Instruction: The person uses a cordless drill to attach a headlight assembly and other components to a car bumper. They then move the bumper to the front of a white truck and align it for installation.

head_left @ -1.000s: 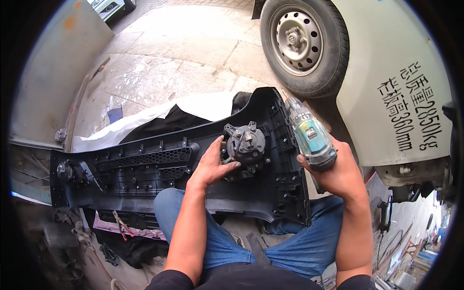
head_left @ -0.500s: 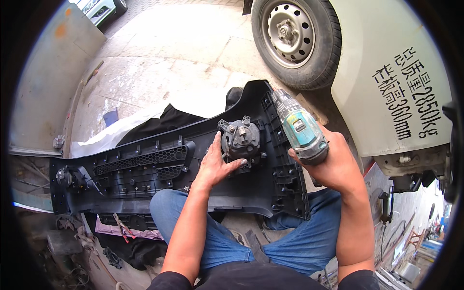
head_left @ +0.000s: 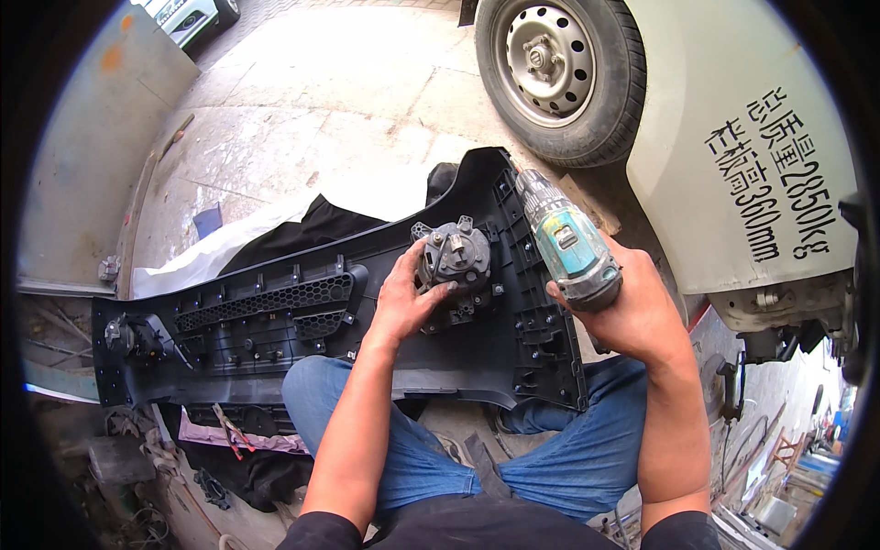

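Black plastic bumper (head_left: pixel 275 321) lay across lap. Left hand (head_left: pixel 403 298) grip held round grey lamp housing (head_left: pixel 454 257); right hand (head_left: pixel 632 307) at 3 o'clock gripped teal cordless driver (head_left: pixel 564 243). Best: steady housing, bit square.

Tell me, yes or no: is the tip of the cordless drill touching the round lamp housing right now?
No. The cordless drill is held up in the right hand, pointing away toward the bumper's edge, while the left hand grips the round lamp housing.
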Demonstrator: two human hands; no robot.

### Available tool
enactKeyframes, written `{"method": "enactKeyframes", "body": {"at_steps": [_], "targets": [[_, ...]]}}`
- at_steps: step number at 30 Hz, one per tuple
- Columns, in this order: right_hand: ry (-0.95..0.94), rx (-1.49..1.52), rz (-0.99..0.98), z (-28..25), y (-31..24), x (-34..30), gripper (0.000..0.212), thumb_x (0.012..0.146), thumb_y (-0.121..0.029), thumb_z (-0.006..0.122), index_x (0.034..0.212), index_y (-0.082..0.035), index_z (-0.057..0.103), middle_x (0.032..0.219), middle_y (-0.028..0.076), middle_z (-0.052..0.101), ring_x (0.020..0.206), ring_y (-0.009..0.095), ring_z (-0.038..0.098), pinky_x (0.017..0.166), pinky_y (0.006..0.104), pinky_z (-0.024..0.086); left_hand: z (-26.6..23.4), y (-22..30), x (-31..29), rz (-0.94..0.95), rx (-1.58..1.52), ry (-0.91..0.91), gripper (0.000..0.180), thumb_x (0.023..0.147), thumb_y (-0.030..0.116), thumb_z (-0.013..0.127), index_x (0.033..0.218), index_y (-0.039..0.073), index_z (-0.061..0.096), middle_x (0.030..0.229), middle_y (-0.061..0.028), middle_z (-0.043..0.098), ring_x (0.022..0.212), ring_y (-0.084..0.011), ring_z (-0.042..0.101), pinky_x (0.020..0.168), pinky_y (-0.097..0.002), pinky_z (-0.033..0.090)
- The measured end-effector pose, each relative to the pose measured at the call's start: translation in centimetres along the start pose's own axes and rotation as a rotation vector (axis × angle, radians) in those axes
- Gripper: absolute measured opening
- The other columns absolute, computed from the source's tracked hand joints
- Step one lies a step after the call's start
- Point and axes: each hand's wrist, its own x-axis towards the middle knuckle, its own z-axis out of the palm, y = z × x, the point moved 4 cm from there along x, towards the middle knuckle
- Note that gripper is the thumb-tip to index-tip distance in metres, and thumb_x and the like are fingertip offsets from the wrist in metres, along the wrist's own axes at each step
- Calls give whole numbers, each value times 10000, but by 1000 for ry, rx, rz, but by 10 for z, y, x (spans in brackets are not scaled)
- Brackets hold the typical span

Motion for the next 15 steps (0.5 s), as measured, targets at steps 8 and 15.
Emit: {"method": "enactKeyframes", "body": {"at_steps": [8, 15], "targets": [[-28, -6, 33, 2, 0, 2, 526, 867, -159, 893, 1321, 12, 689, 1031, 225, 788, 915, 316, 774, 910, 394, 590, -8, -2, 0, 9, 21, -23, 914, 866, 292, 891, 1646, 115, 449, 1541, -212, 579, 1443, -392, 578, 1217, -461, 466], [-27, -6, 23, 2, 2, 3, 531, 866, -160, 894, 1322, 20, 688, 1042, 232, 789, 943, 346, 784, 912, 394, 589, -16, -10, -3, -13, -43, -82, 912, 871, 306, 894, 1650, 141, 449, 1524, -201, 587, 1372, -383, 626, 1175, -462, 506]]}}
